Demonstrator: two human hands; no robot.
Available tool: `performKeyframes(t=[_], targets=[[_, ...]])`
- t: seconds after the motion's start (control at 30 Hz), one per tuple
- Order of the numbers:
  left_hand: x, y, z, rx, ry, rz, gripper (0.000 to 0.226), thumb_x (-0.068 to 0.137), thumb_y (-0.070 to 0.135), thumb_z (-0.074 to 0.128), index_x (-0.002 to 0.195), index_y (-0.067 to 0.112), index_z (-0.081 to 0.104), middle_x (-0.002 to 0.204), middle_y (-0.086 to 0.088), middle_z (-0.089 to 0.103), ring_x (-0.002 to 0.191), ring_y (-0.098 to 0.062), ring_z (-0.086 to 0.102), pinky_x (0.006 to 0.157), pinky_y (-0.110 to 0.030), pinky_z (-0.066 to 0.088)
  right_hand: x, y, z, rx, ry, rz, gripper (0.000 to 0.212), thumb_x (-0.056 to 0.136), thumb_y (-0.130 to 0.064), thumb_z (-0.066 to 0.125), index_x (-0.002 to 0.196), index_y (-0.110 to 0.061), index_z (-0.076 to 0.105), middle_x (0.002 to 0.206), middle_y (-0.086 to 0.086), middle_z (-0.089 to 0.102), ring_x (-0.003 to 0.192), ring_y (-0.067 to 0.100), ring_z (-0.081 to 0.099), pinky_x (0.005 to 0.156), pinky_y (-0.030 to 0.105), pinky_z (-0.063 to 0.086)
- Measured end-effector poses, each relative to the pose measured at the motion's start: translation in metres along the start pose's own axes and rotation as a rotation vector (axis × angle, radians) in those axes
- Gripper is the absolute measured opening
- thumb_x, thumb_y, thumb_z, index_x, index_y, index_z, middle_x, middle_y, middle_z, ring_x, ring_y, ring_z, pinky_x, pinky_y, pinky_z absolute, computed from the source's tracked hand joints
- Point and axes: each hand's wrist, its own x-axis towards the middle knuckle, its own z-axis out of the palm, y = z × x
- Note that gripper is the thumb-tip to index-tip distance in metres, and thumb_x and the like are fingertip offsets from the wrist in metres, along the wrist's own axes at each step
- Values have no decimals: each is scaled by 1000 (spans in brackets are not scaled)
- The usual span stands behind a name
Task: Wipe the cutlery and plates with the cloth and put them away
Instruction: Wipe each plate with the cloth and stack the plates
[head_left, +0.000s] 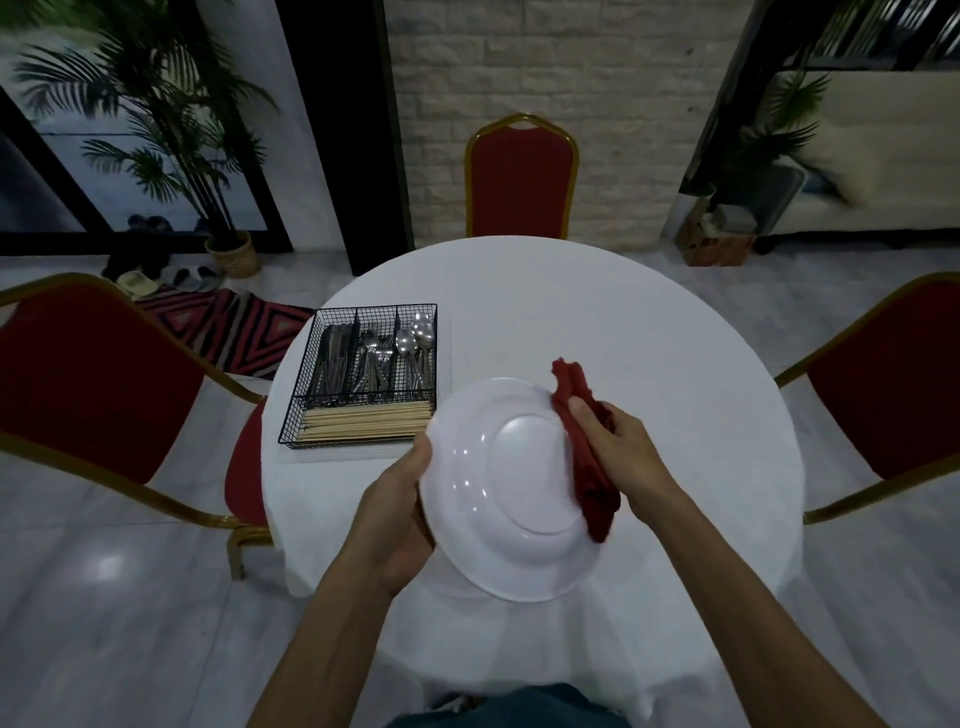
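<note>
A white plate (498, 499) is held tilted above the near side of the round table (623, 332). My left hand (400, 509) grips its left rim, thumb on the upper face. My right hand (618, 441) is closed on a folded red cloth (587, 452) that lies against the plate's right rim. A black wire cutlery basket (311, 364) stands on the table's left side, holding knives (335, 358), forks (376, 364), spoons (415, 343) and, in its front section, wooden chopsticks (363, 423).
The table wears a white cloth. Red chairs with gold frames stand at the far side (522, 176), left (98, 384) and right (893, 384). A potted palm (234, 254), shoes and a patterned rug (228, 327) sit on the floor at back left.
</note>
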Motion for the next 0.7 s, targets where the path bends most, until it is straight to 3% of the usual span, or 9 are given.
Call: performKeyframes(t=[0.13,0.3,0.4,0.47,0.5,0.57,0.63,0.7], targets=[[9,4,-18,-93,13,-2,41,106,34,44,134,10,63,128,-15,69,123,-34,62,107,-53,45,-7,13,0,92,-11,47,39,97,-56,58,106,-22,73,97,-4,79,94,16,74,82,31,57],[17,6,-27,-57,64,35,40,106,36,44,132,11,63,122,-11,72,114,-29,66,91,-45,53,-11,2,10,216,53,-14,40,102,-44,57,94,-7,71,80,0,73,73,15,66,70,31,53],[24,6,-27,353,222,120,30,107,42,43,125,23,58,121,-1,67,108,-21,63,87,-42,54,-18,-12,11,137,144,-159,34,104,-42,55,81,-19,65,64,-15,64,61,5,58,63,25,46],[29,3,-30,757,240,150,36,105,49,40,136,33,49,141,-3,56,118,-25,57,97,-48,52,-26,-21,11,43,156,-264,27,103,-43,54,86,-26,67,69,-16,67,64,3,61,63,22,48],[29,1,-31,845,226,129,46,104,54,39,146,35,42,150,-4,49,126,-28,53,103,-51,49,-32,-24,14,-10,147,-322,24,103,-42,55,91,-27,69,75,-14,70,69,5,63,64,22,50],[28,-1,-25,802,162,20,63,99,67,34,154,37,32,157,-5,42,129,-33,53,101,-52,50,-43,-26,25,-159,111,-461,22,103,-39,57,98,-23,71,83,-8,72,78,11,65,71,27,52],[23,-4,-12,644,25,-131,77,91,80,28,145,29,50,136,-12,62,113,-38,65,91,-54,56,-54,-23,41,-316,54,-629,23,102,-37,55,103,-21,72,89,-5,72,81,15,64,75,32,51],[16,-3,-3,466,-56,-194,83,85,86,29,122,21,67,95,-12,77,96,-40,72,86,-59,58,-66,-17,56,-403,1,-711,27,102,-40,51,103,-23,71,85,-4,66,77,14,61,72,33,50]])
